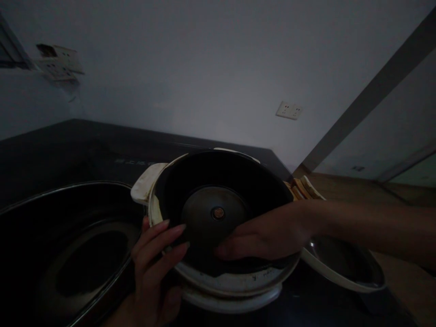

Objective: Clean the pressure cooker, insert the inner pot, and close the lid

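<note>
We have both hands at the round cooker [235, 284] on the counter [102, 138].
Our right hand [265, 236] is inside it, nearer the little button [218, 213], which lies just past its fingertips toward the cooker's back. We can't tell if those fingers hold anything. Our left hand [153, 263] bends its fingers over the cooker's left rim; we can't tell if they grip. Writing [134, 162] behind the cooker is too dim to read.

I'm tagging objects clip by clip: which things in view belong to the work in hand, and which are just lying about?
In use:
white-rimmed vessel
left hand, at its rim
right hand, reaching inside

Apparently just there:
black pan, left
wall socket
shallow round piece, right; possibly a lid, can't tell
</note>
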{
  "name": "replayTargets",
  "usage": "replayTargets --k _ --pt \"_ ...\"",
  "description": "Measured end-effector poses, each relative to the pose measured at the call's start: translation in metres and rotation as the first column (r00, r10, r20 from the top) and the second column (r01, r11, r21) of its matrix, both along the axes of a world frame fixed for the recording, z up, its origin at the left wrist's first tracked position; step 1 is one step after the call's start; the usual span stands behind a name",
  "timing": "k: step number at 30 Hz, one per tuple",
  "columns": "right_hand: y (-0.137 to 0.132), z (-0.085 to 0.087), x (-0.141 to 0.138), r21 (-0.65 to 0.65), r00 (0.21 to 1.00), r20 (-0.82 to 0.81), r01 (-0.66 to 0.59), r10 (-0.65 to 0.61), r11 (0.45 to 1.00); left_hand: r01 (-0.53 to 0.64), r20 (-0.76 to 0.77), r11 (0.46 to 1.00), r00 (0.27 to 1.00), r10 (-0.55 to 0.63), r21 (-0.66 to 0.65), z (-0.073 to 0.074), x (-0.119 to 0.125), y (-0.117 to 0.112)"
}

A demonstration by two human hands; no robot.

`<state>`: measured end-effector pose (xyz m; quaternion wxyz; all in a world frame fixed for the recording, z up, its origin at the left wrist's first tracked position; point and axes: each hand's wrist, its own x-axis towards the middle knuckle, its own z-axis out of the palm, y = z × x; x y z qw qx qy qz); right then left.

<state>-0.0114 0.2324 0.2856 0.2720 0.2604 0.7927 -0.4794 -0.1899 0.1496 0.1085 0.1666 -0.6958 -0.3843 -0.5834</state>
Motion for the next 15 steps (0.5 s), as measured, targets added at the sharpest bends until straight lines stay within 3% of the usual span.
replayTargets --k 5,10,13,14,15 --pt "0.007 -0.019 -0.008 -0.017 0.999 0.0 0.039 -0.039 0.999 0.019 -0.012 1.0 1.0 -0.019 0.012 0.003 0.001 0.0" --pt "0.013 -0.012 0.004 0.103 0.972 0.188 -0.165 0.144 0.981 0.023 -0.017 0.999 1.0 -0.023 0.023 0.002 0.001 0.002" --pt "0.028 -0.017 0.026 0.323 0.93 0.337 -0.262 0.149 0.909 0.005 -0.017 1.0 1.0 -0.005 0.023 0.002 0.001 0.002" --pt "0.035 -0.023 0.035 0.446 0.948 0.303 -0.23 0.096 0.865 -0.001 -0.019 1.0 1.0 0.002 0.019 0.002 0.001 0.002" --pt "0.044 -0.03 0.043 0.596 0.986 0.163 -0.119 0.026 0.794 -0.007 -0.018 1.0 1.0 0.007 0.015 0.002 0.001 0.001"
